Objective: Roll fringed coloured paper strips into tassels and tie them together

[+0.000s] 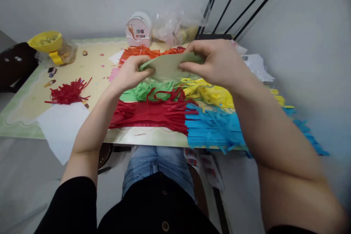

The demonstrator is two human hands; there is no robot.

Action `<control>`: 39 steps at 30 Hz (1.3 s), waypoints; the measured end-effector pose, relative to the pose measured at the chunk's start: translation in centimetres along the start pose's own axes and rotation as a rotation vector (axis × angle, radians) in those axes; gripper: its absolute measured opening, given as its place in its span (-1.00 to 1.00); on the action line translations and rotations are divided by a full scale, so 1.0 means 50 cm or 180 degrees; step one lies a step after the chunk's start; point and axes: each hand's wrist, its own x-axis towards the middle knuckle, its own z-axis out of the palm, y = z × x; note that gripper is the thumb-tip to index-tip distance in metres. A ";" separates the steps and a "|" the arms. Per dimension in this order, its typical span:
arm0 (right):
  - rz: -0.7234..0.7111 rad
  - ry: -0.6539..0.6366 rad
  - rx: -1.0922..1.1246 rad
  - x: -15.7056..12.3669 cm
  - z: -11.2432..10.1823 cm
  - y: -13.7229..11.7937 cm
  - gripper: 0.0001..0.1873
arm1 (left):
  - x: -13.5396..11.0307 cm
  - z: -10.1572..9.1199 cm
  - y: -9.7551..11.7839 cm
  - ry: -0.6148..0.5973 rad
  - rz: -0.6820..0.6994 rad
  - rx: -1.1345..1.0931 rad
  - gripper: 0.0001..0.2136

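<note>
Both hands hold a pale green sheet of paper [167,65] above the table. My left hand [134,71] pinches its left end, thumb below and fingers above. At the right end my right hand [207,60] grips it the same way; the sheet bends slightly between them. Just under the sheet lie green fringed paper [142,91] and yellow fringed paper [211,93]. Nearer to me is red fringed paper [148,113], with blue fringed paper [214,126] to its right. Orange fringed paper [134,52] lies behind the hands, partly hidden.
A router with black antennas [225,11], a clear plastic bag [175,27] and a round pinkish box [138,29] stand along the wall. A yellow bowl [46,41] is at the far left. A red fringe bundle [68,92] and white paper [63,128] lie left, the paper overhanging the table edge.
</note>
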 end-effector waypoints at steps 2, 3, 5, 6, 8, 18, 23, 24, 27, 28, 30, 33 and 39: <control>0.0069 0.0047 0.0086 -0.001 -0.012 -0.003 -0.78 | -0.001 -0.004 -0.004 -0.0094 0.0018 -0.0193 -0.86; 0.0106 0.0103 0.0112 -0.001 -0.016 -0.005 -0.81 | -0.002 -0.007 -0.005 -0.0178 0.0034 -0.0274 -0.83; 0.0108 0.0257 0.0093 -0.001 -0.020 -0.008 -0.85 | -0.004 -0.010 -0.004 -0.0187 -0.0001 -0.0395 -0.77; 0.0069 0.0302 0.0095 -0.001 -0.022 -0.009 -0.86 | -0.005 -0.010 -0.003 -0.0170 -0.0024 -0.0445 -0.75; 0.0012 0.0294 0.0186 -0.003 -0.026 -0.011 -0.87 | -0.009 -0.010 -0.001 -0.0046 -0.0007 -0.0514 -0.72; -0.0018 0.0567 0.0358 -0.027 -0.049 -0.050 -0.59 | -0.045 -0.070 -0.005 -0.0626 0.0280 -0.0021 -0.47; -0.0040 0.0169 0.0105 -0.017 -0.062 -0.084 -0.60 | -0.029 -0.011 0.046 -0.0315 0.0571 0.0265 -0.56; -0.0052 0.0165 0.0093 -0.017 -0.067 -0.086 -0.60 | -0.024 0.003 0.051 -0.0280 0.0549 0.0207 -0.67; 0.0033 0.0126 0.0180 -0.022 -0.081 -0.083 -0.67 | -0.017 0.024 0.046 -0.0266 0.0350 -0.0099 -0.81; 0.0104 0.0073 0.0237 -0.025 -0.084 -0.079 -0.73 | -0.017 0.025 0.040 -0.0221 0.0262 -0.0205 -0.83; 0.0269 0.0016 0.0343 -0.029 -0.083 -0.068 -0.88 | -0.021 0.020 0.028 -0.0050 0.0093 -0.0385 -0.86; 0.0501 0.0089 0.0670 -0.032 -0.068 -0.049 -0.98 | -0.031 0.011 0.014 0.0207 -0.0025 -0.0554 -0.82; -0.0080 0.0481 0.1339 -0.040 -0.030 -0.023 -0.88 | -0.040 0.011 -0.018 0.0450 0.0366 -0.1194 -0.74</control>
